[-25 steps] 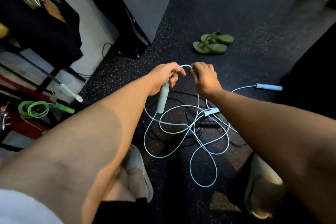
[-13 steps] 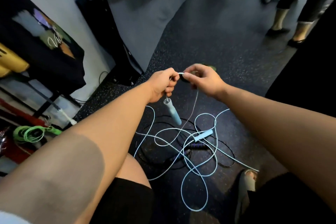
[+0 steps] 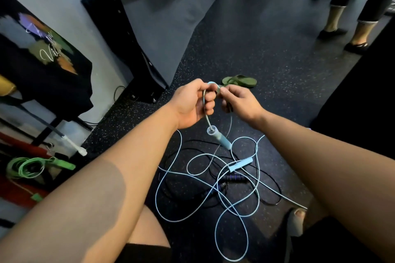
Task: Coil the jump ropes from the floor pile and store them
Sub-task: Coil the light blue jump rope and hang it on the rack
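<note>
Left hand (image 3: 192, 102): blue rope (image 3: 211, 83) is being held in a curled grip, handle (image 3: 221, 140) dangling.
Right hand (image 3: 239, 100): rope is being pinched (lower fingers obscured).
Floor (image 3: 256, 49): loops are lying tangled over a half-buried black rope (image 3: 234, 177).

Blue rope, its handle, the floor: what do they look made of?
Blue rope: probably plastic-coated cord; smooth, faintly glossy, keeps springy loops.
Handle: matte plastic or foam, cannot tell which.
Floor: likely rubber gym matting; dark, matte, pale speckles.

Head-worn camera looks steeply down, close above floor (image 3: 267, 49).
</note>
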`<act>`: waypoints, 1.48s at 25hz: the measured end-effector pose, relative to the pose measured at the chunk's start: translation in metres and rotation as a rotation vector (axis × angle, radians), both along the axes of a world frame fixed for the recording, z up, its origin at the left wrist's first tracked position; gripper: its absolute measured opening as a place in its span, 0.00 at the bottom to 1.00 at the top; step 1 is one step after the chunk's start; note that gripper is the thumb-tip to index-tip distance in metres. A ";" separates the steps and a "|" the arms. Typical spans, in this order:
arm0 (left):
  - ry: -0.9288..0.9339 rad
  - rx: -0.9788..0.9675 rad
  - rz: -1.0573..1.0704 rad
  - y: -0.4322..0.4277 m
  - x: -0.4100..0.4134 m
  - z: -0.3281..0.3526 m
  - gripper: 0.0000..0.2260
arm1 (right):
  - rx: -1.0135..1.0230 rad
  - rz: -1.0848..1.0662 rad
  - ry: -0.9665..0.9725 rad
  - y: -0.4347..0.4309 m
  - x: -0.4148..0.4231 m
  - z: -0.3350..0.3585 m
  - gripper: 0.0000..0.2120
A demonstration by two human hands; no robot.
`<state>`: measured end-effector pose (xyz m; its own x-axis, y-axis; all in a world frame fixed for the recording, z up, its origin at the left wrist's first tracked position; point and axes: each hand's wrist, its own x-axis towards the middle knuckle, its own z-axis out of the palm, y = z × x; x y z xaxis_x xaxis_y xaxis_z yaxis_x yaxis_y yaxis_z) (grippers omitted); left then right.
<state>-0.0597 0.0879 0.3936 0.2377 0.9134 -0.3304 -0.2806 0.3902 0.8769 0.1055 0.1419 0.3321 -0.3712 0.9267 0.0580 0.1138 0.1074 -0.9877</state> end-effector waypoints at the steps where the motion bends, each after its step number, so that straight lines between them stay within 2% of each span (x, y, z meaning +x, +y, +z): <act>1: -0.039 0.003 0.030 0.001 -0.002 -0.001 0.12 | -0.001 0.011 -0.001 -0.001 0.000 -0.006 0.10; 4: -0.168 0.039 0.083 0.002 -0.007 0.000 0.13 | 0.066 0.023 -0.053 -0.002 -0.002 -0.016 0.06; 6: -0.224 0.076 0.089 0.004 -0.008 0.000 0.13 | 0.122 0.042 -0.173 -0.004 -0.006 -0.017 0.10; 12: -0.185 0.157 0.282 0.015 -0.018 -0.007 0.17 | 0.148 0.240 -0.539 -0.018 -0.013 -0.013 0.11; 14: -0.138 0.163 0.370 0.017 -0.022 -0.008 0.18 | 0.217 0.282 -0.638 -0.024 -0.013 -0.005 0.13; 19: 0.136 0.188 0.374 0.018 -0.019 -0.016 0.17 | 0.443 0.297 -0.669 -0.030 -0.009 0.009 0.15; 24: 0.544 0.203 0.105 0.006 -0.007 -0.026 0.12 | 0.578 0.307 -0.616 -0.028 -0.002 0.025 0.12; 26: 0.778 0.261 -0.046 0.000 -0.005 -0.027 0.12 | 0.592 0.297 -0.613 -0.024 0.003 0.032 0.11; 27: 0.815 0.252 -0.101 -0.003 -0.004 -0.026 0.13 | 0.593 0.288 -0.616 -0.021 0.006 0.034 0.12; 30: 0.535 0.107 -0.197 -0.011 0.003 -0.022 0.15 | 0.592 0.247 -0.572 -0.014 0.015 0.038 0.12; 32: 0.388 0.073 -0.190 -0.012 0.007 -0.019 0.14 | 0.570 0.219 -0.511 -0.012 0.018 0.037 0.12; 37: 0.274 0.040 -0.153 -0.009 0.012 -0.017 0.15 | 0.431 0.068 -0.485 -0.005 0.028 0.024 0.16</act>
<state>-0.0479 0.0786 0.3764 0.2804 0.8876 -0.3654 0.0277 0.3731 0.9274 0.1335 0.1365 0.3563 -0.5056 0.8316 0.2300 0.5151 0.5048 -0.6928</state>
